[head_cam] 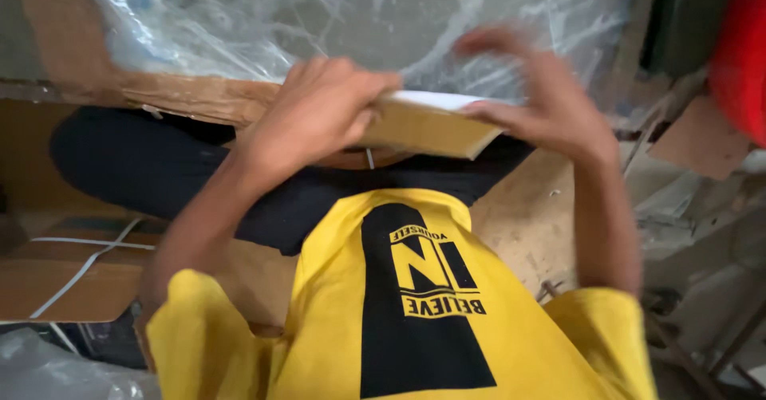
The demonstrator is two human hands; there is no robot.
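While blurry, hands [319, 113] prob grip cardboard [423, 125].

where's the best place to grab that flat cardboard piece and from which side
Probably by its two short ends, one hand from each side. The cardboard piece is a thin flat slab lying about level, long side across the lap, so opposite ends balance it. The left hand already wraps the left end; the right hand has fingers on the right end.

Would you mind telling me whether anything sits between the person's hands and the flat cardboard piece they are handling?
Nothing visible does. The left hand already grips the near end of the cardboard piece, fingers curled over its top edge, and the right hand touches its far end. The clear plastic wrap lies behind, not between.
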